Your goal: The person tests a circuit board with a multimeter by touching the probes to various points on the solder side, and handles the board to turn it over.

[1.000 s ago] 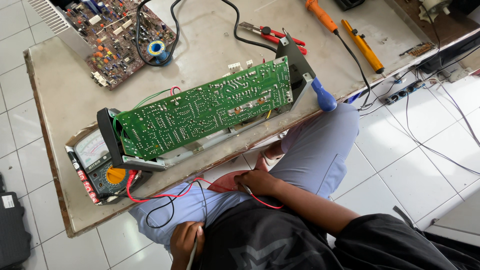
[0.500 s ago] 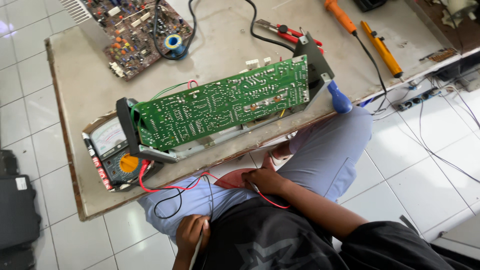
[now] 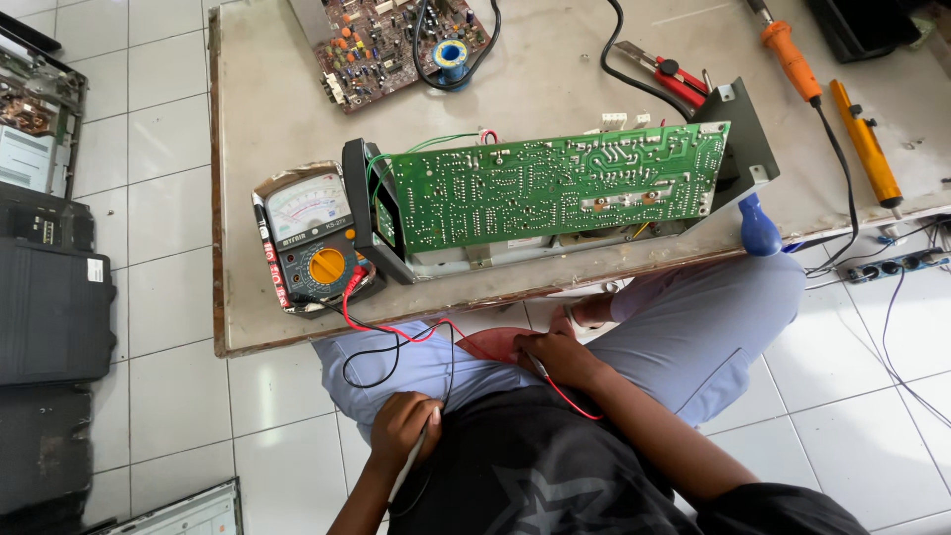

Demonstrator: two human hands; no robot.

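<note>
Head view: left hand (image 3: 401, 428) grips black probe (image 3: 414, 466), right hand (image 3: 555, 355) pinches red probe (image 3: 540, 369) below yellow-dialled multimeter (image 3: 312, 243).

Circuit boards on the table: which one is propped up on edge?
The green circuit board at the table's near edge, beside the analog multimeter. The brown circuit board lies flat at the far edge.

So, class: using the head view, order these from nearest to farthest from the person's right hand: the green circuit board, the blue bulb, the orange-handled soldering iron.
From the right hand:
1. Green circuit board, straight ahead on the table.
2. Blue bulb, right, at the table edge.
3. Orange-handled soldering iron, far right corner.
</note>
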